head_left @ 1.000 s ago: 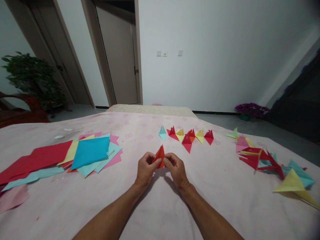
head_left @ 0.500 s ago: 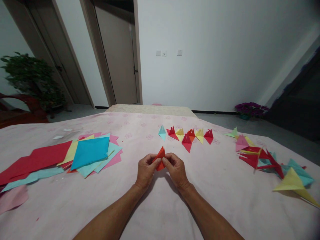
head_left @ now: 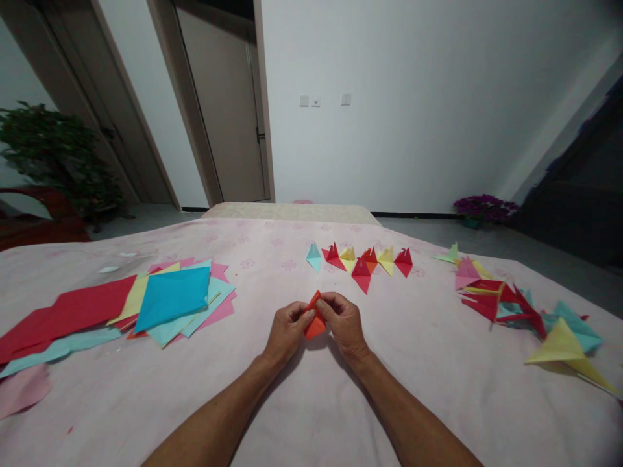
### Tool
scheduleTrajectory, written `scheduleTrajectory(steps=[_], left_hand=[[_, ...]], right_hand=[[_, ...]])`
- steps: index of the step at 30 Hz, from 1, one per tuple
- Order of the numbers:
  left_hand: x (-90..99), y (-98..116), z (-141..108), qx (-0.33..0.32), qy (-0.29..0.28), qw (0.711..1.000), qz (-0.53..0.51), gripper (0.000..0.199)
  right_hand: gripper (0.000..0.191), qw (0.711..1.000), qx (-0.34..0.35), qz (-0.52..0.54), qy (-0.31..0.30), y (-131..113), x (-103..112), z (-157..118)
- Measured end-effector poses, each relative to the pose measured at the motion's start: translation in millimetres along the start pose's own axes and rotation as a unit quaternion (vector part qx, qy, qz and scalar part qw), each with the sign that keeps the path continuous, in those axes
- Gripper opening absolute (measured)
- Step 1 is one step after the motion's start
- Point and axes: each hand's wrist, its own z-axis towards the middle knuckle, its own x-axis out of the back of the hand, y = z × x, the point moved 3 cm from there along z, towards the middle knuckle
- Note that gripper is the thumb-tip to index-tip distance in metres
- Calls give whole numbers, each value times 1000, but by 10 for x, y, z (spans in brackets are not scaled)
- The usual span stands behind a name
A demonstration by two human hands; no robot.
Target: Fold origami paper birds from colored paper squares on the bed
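Note:
An orange folded paper piece point(head_left: 316, 327) is pinched between both hands above the pink cloth, its narrow tip pointing away from me. My left hand point(head_left: 291, 331) grips its left side, thumb on top. My right hand point(head_left: 344, 322) has thumb and fingers closed near the upper tip on the right. The paper's underside and some fingertips are hidden. Just beyond the hands stands a red paper crane point(head_left: 361, 275). Behind it runs a row of small folded cranes in red, yellow and orange, with a light blue one point(head_left: 314, 257) at the left end.
Coloured paper sheets lie stacked on the left, a blue sheet point(head_left: 172, 298) uppermost and red sheets point(head_left: 82, 308) beside it. At right is a pile of folded paper pieces, including a yellow one point(head_left: 559, 344). The flowered tablecloth point(head_left: 272, 415) covers the table.
My right thumb and fingers have shifted up toward the paper's tip, and more of its lower part shows. The whole view has moved slightly.

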Motion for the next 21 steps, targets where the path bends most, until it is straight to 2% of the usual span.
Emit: scheduleTrajectory(steps=[8,15,21], left_hand=[[-3,-76,5,-6,-16,999,37,25],[-114,-81,-14,67,-52,995,-55,25],[-118,-78,-16,99,-60,993,-37,27]], right_hand=[[21,998,22,-52,21,23,-2,-29],[25,995,32,-51,75,3,61,16],[27,999,-4,8,42,40,105,88]])
